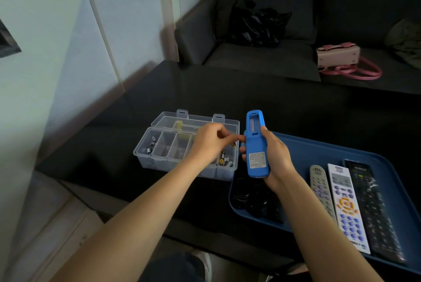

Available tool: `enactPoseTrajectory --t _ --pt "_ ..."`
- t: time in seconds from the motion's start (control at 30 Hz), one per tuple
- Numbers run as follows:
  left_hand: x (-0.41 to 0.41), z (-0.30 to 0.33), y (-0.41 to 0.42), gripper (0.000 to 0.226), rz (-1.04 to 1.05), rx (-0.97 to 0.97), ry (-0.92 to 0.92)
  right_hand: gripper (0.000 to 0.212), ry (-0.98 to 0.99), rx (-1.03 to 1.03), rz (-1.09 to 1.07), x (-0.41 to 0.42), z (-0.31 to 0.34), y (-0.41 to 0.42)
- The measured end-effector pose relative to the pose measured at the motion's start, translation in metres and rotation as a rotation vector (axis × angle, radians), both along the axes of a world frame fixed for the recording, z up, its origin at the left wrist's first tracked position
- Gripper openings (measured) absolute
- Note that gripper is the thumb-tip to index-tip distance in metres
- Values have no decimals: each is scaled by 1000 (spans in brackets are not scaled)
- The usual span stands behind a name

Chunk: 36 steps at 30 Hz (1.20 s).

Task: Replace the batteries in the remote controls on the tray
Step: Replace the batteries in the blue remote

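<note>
Fingers of the right hand are wrapping the blue remote, its battery bay showing. Left hand is pinching beside it; contents unclear. Seating cells squarely is seeming wise.

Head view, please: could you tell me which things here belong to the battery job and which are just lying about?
Part of the job:
blue remote, back up, held in the right hand
left hand, fingers pinched beside it
clear battery box
blue tray
grey remote, white remote, black remote

Lying about:
pink handbag
black bag
sofa
</note>
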<state>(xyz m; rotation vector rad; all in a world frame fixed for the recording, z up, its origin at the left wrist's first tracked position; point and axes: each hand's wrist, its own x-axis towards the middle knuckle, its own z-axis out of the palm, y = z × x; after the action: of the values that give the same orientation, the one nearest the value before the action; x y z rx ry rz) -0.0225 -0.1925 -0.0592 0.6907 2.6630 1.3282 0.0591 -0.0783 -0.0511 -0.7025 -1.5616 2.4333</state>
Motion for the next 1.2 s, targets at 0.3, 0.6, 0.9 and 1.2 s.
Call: enactPoseTrajectory --t 0.3,0.6,0.9,1.2 --pt "-4 8 0 13 -222 -501 229 36 36 -32 11 3 5 5" --pt "2 30 25 29 -337 -1267 326 31 -1 9 40 1 3 -1" --pt "4 28 7 18 -243 -776 -64 35 19 -20 33 4 5 4" --pt "-4 6 -4 21 82 157 119 35 11 -45 32 6 4 7"
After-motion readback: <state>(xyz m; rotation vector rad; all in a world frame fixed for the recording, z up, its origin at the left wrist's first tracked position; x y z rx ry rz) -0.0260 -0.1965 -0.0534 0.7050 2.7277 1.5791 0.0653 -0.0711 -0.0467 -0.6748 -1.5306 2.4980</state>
